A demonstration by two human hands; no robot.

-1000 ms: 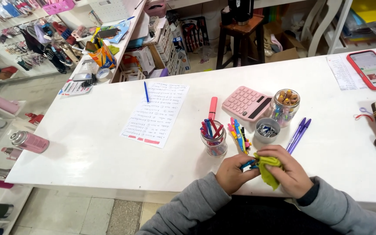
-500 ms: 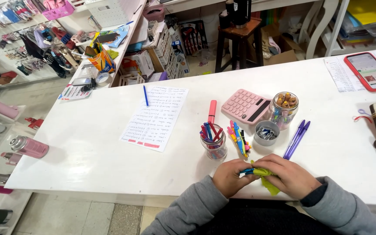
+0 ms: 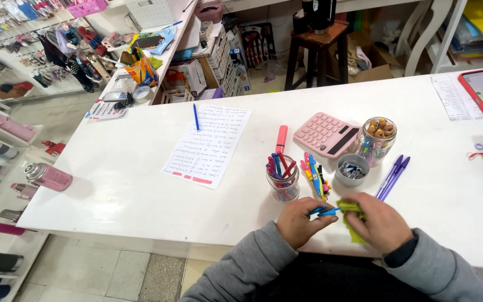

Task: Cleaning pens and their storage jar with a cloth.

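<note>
- Pinched in my left hand (image 3: 298,222): a blue pen (image 3: 324,211), fingers closed round its near end, the shaft reaching right toward the other hand, just above the edge of the white table (image 3: 129,184).
- Right hand (image 3: 381,222): closed over a yellow-green cloth (image 3: 352,215), which is bunched against the far end of the pen; whether the cloth wraps the tip fully I cannot tell.
- Risk, as I judge it: both hands work close to the table edge, so a slipped pen would likely drop to the floor rather than land on the top.
- Just beyond my knuckles: a loose row of coloured pens (image 3: 314,178) lying flat; a careless wrist could scatter them.
- Beside them, a glass jar of pens (image 3: 283,180), upright and top-heavy by the look of it; a knock from my left hand could tip it.
- Further right: a small grey cup of clips (image 3: 351,169), two purple pens (image 3: 392,176), a lidded jar of small items (image 3: 377,140).
- Behind: a pink calculator (image 3: 325,134), a pink-orange highlighter (image 3: 281,138).
- Left: a written sheet (image 3: 208,145), a blue pen on the sheet (image 3: 196,117), apart from my hands.
</note>
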